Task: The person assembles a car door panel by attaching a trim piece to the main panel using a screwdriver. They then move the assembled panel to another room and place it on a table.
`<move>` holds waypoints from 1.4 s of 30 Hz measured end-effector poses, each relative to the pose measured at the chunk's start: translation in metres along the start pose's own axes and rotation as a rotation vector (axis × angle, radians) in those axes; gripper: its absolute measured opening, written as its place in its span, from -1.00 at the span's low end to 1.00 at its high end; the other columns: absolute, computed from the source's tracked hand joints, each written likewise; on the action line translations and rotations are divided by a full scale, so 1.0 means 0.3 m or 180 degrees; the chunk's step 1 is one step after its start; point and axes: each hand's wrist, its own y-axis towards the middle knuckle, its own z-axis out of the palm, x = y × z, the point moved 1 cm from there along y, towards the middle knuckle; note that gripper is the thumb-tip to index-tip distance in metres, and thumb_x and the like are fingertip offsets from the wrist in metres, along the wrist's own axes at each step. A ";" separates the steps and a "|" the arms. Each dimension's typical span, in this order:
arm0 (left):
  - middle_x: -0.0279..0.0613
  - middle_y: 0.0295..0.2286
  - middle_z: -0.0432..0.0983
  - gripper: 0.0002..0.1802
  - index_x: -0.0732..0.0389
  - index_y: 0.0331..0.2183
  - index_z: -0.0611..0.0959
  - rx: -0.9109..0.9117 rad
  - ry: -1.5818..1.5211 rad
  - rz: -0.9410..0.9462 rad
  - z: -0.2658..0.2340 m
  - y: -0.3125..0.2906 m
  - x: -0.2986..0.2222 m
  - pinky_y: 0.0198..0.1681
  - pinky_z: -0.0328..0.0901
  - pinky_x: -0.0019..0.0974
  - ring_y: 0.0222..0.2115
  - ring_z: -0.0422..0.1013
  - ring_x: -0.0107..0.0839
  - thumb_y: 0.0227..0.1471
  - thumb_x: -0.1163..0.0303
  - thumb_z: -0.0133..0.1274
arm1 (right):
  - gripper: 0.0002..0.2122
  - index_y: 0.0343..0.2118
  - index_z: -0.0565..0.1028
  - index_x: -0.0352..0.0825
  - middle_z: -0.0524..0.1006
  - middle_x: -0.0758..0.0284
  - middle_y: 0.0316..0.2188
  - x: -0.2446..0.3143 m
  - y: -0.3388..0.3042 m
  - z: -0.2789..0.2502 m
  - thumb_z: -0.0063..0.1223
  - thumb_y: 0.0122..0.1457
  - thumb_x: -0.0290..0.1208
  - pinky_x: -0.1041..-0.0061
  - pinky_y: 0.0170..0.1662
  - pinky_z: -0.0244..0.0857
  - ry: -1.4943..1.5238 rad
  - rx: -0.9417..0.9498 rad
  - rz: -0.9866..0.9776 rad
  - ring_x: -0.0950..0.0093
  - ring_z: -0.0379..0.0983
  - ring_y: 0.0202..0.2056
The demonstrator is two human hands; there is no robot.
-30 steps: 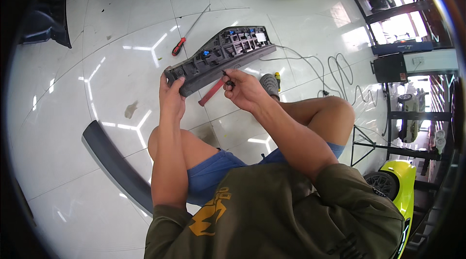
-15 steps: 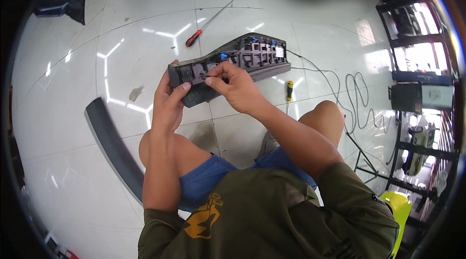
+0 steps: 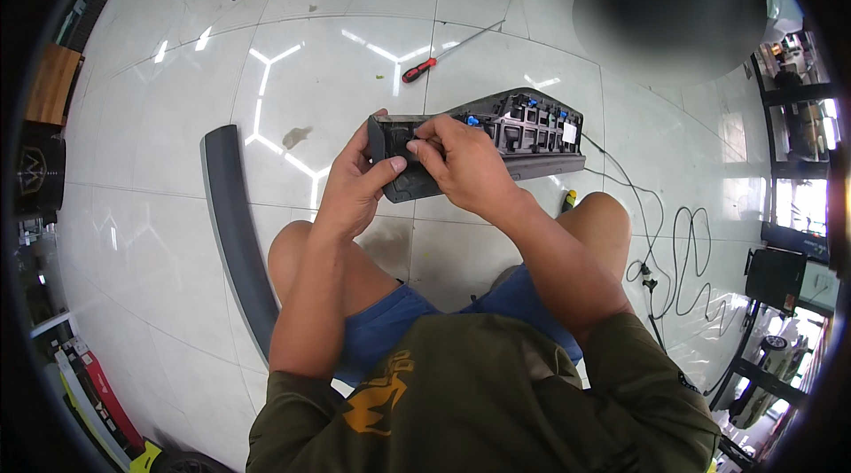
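A long black plastic trim panel (image 3: 532, 132), ribbed on the side facing me, lies tilted across my knees' far side. Blue clips (image 3: 472, 120) and a white label (image 3: 569, 132) show on it. My left hand (image 3: 362, 179) grips the panel's left end, thumb on the near face and fingers behind. My right hand (image 3: 461, 158) is at the panel's face, close to the left thumb, with thumb and forefinger pinched together. Whatever is between those fingertips is too small or hidden to make out.
On the tiled floor beyond the panel lies a red and black screwdriver (image 3: 420, 70). A yellow and black handle (image 3: 568, 201) shows by my right knee. A long curved dark strip (image 3: 238, 225) lies at left. Looped cable (image 3: 683, 247) spreads at right.
The view has swung, so the floor things appear shifted right. My hands keep their places on the panel; the right fingertips stay pinched at its left part.
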 end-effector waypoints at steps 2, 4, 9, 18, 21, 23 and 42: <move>-0.18 -0.13 0.32 -0.23 0.31 0.16 0.14 0.0057 0.0016 0.0001 -0.002 0.010 -0.003 -0.06 0.30 -0.39 -0.15 0.35 -0.46 -0.08 0.61 0.09 | -0.82 -0.38 0.38 -0.42 0.48 0.10 -0.48 -0.014 0.004 0.008 0.05 0.09 -0.41 0.25 -0.35 0.30 -0.0042 -0.0019 -0.0114 0.12 0.44 -0.41; -0.17 -0.13 0.31 -0.22 0.33 0.16 0.13 0.0105 0.0034 -0.0039 -0.005 0.024 -0.004 -0.05 0.29 -0.38 -0.14 0.35 -0.45 -0.08 0.60 0.09 | -0.82 -0.38 0.37 -0.42 0.48 0.11 -0.47 -0.026 0.007 0.014 0.05 0.08 -0.41 0.24 -0.34 0.30 -0.0185 -0.0094 -0.0281 0.12 0.44 -0.40; -0.14 -0.12 0.32 -0.22 0.35 0.16 0.12 0.0263 0.0100 -0.0017 -0.023 0.044 0.013 -0.03 0.26 -0.37 -0.13 0.34 -0.44 -0.07 0.59 0.09 | -0.83 -0.40 0.36 -0.41 0.48 0.12 -0.48 -0.036 -0.004 0.027 0.04 0.09 -0.41 0.24 -0.34 0.30 -0.0475 -0.0225 -0.0444 0.14 0.43 -0.38; -0.13 -0.11 0.34 -0.23 0.35 0.17 0.11 0.0405 0.0351 -0.0100 -0.053 0.036 0.013 -0.06 0.26 -0.36 -0.14 0.33 -0.44 -0.04 0.54 0.08 | -0.82 -0.45 0.31 -0.38 0.46 0.14 -0.53 -0.037 0.021 0.064 0.02 0.10 -0.40 0.24 -0.39 0.30 -0.0836 -0.0061 -0.0354 0.15 0.43 -0.44; -0.13 -0.10 0.33 -0.23 0.32 0.17 0.10 0.0487 0.0540 -0.0007 -0.066 0.032 0.023 -0.05 0.25 -0.36 -0.13 0.32 -0.44 -0.04 0.56 0.07 | -0.85 -0.40 0.38 -0.39 0.45 0.14 -0.58 -0.007 0.044 0.072 0.04 0.10 -0.40 0.28 -0.43 0.27 -0.1133 -0.0085 -0.0332 0.15 0.42 -0.48; -0.13 -0.08 0.31 -0.23 0.31 0.18 0.09 0.0518 0.0551 0.0030 -0.052 0.019 0.033 -0.02 0.24 -0.36 -0.08 0.30 -0.43 -0.04 0.60 0.04 | -0.84 -0.39 0.38 -0.39 0.45 0.11 -0.56 0.000 0.041 0.069 0.03 0.11 -0.39 0.29 -0.42 0.28 -0.0969 -0.0073 -0.0301 0.14 0.43 -0.47; -0.21 -0.23 0.39 -0.33 0.27 0.10 0.25 0.0215 0.0463 -0.0072 -0.050 0.051 0.050 -0.49 0.20 -0.53 -0.38 0.34 -0.56 -0.07 0.50 0.10 | -0.83 -0.28 0.33 -0.44 0.48 0.24 -0.44 -0.025 0.003 0.023 -0.01 0.15 -0.46 0.52 -0.31 0.29 0.0328 0.0341 0.0625 0.50 0.40 -0.40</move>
